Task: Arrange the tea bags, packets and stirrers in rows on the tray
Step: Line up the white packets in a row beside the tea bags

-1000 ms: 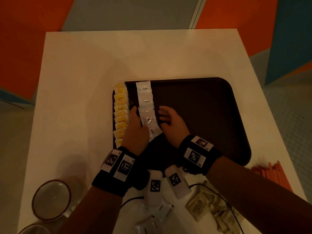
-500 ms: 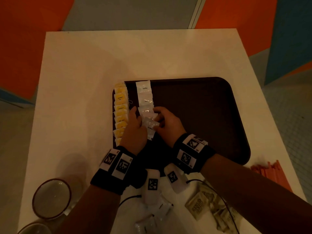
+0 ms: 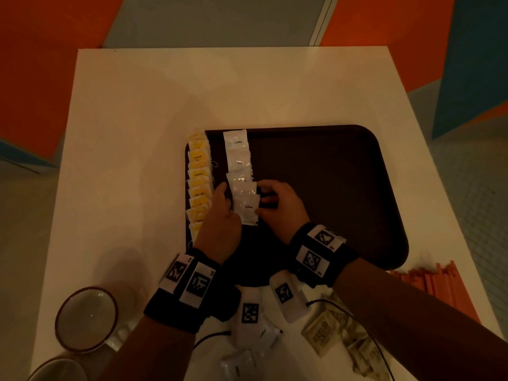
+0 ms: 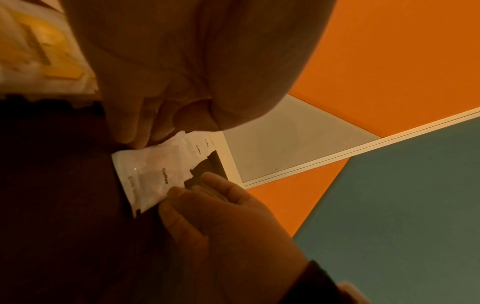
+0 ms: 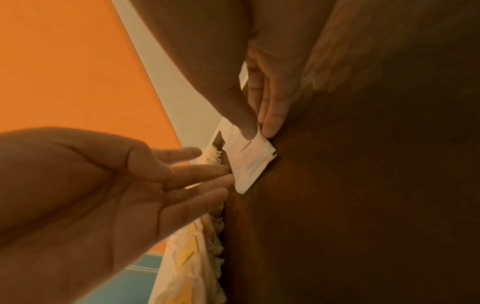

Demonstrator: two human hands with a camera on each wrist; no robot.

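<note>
Orange and teal wall panels stood behind a white table (image 3: 220,105), and on it lay a dark brown tray (image 3: 330,174) with its long axis running left to right. To the right of the fingers most of the tray floor lay bare. A row of yellow tea bags (image 3: 198,182) ran away from the person along the tray's left edge, just left of the left hand (image 3: 220,224). Between the two hands a row of white coffee packets (image 3: 239,166) ran the same way, overlapping, their printed words upright to the person. The left hand's fingers were straight, their tips against the left edge of the nearest coffee packet (image 3: 247,209). The right hand (image 3: 283,207) pinched that packet's right edge between thumb and fingers, which only the right wrist view showed plainly. Orange stirrers (image 3: 439,287) lay on the table beyond the right wrist, brown packets (image 3: 321,331) nearer the person, and two bowls (image 3: 86,318) beyond the left forearm.
</note>
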